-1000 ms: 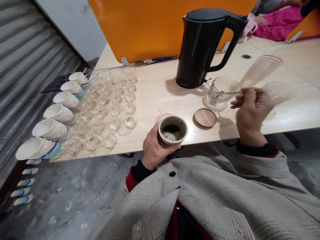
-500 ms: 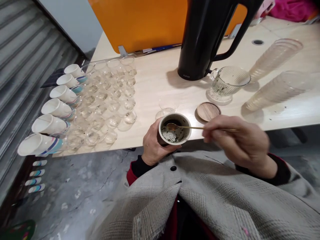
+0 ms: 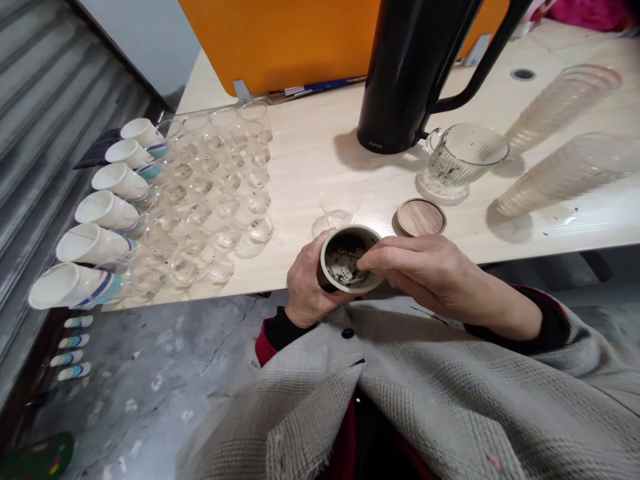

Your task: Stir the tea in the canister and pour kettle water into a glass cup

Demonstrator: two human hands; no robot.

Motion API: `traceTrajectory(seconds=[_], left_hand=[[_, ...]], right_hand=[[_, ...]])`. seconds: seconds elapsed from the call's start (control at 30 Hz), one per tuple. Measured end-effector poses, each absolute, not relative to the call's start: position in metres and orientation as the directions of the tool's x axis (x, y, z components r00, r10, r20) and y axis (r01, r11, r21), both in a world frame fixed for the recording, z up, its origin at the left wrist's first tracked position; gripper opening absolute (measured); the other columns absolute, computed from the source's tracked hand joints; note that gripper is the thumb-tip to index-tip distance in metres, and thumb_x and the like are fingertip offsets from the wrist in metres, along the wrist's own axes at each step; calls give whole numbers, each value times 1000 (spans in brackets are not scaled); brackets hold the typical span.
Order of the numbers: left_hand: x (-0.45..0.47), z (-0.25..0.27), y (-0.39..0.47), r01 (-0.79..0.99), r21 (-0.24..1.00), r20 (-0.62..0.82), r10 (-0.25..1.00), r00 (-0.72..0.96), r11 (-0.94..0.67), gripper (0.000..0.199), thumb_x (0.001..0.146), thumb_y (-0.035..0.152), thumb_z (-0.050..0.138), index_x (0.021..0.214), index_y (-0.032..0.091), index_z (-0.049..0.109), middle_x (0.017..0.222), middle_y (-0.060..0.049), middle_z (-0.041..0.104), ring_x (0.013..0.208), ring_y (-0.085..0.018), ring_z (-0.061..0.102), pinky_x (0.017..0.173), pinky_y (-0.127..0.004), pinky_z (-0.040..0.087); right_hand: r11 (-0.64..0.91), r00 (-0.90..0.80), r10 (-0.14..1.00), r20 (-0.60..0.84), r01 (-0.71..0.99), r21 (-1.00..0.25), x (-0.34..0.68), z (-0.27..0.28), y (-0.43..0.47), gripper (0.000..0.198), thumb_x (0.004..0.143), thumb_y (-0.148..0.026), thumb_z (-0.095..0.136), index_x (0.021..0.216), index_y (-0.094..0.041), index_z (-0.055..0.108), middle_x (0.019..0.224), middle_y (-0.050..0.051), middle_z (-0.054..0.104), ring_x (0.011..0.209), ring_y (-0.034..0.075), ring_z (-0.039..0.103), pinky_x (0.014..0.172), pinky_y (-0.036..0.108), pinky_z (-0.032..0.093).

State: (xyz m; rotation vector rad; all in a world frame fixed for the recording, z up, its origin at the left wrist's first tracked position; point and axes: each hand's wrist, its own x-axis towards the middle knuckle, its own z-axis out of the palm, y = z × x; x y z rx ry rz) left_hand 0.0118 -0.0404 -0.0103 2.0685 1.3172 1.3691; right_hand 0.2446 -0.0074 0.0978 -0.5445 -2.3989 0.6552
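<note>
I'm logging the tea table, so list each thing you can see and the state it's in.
Jar: open, loose tea inside, held by left hand.
Right hand: fingertips at the jar's mouth.
Wooden lid: off, flat on the table.
Glass pitcher: upright, tea leaves inside.
Kettle: upright, lid out of view.
Small glasses: upright, in rows.
Paper cups: on their sides.
Plastic cup stacks: lying down.

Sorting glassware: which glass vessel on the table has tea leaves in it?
The ribbed glass cup with a handle, beside the black kettle; the small glasses look empty.
</note>
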Motion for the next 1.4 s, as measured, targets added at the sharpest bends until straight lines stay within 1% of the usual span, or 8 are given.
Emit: traceTrajectory(seconds=[0.37,0.47,0.57,0.73,0.83,1.07,1.27,1.4], left_hand=[[9,-18,-40,531,675,538,834,119,-512,102,74,67,92,156,30,45,151,-11,67,132,-39,70,114,-56,59],[10,-18,-40,542,638,585,802,120,-547,103,73,67,93,155,25,46,148,-14,69,130,-40,71,112,-54,60],[11,-17,-39,533,612,625,771,126,-584,101,76,65,92,156,22,46,148,-15,68,129,-40,71,112,-53,60],[12,-17,-40,540,569,673,729,128,-620,101,77,62,92,159,29,44,152,-13,67,133,-39,70,114,-55,60],[12,-20,-40,542,562,682,721,124,-625,105,75,64,93,160,31,42,153,-11,66,135,-39,69,115,-56,59],[13,-24,-40,555,597,643,759,100,-579,105,71,77,90,150,20,53,147,-15,69,135,-40,68,118,-54,57],[15,-24,-39,510,574,699,707,103,-641,107,69,70,95,155,26,49,150,-14,68,136,-40,68,118,-57,58],[17,-24,-37,526,485,771,626,120,-699,108,74,67,93,160,24,43,150,-16,68,133,-38,70,113,-57,61]], right_hand=[[753,-864,439,245,205,-625,261,118,3,23,111,-15,47,106,-17,69,84,1,66,68,11,55,60,25,42],[758,-848,480,226,271,-594,266,123,1,24,113,-19,48,103,-17,70,81,0,66,66,11,56,60,25,41],[776,-798,517,311,284,-563,268,123,-1,23,114,-25,47,106,-21,69,85,2,71,68,13,62,60,27,45],[729,-700,637,323,412,-546,266,123,-8,21,112,-31,50,104,-29,70,85,4,72,69,20,66,57,34,45],[757,-728,612,310,426,-495,264,125,-13,19,112,-29,51,103,-27,67,83,4,69,67,19,62,58,33,43],[840,-810,510,289,397,-371,252,129,-24,21,109,-14,48,93,-23,59,75,1,58,58,15,48,54,33,32],[818,-796,533,287,398,-415,238,127,-26,21,109,-18,49,89,-24,54,73,1,58,59,15,50,54,33,34],[736,-678,639,363,401,-546,226,116,-25,16,107,-17,51,94,-23,57,72,-1,63,59,12,56,54,28,40]])
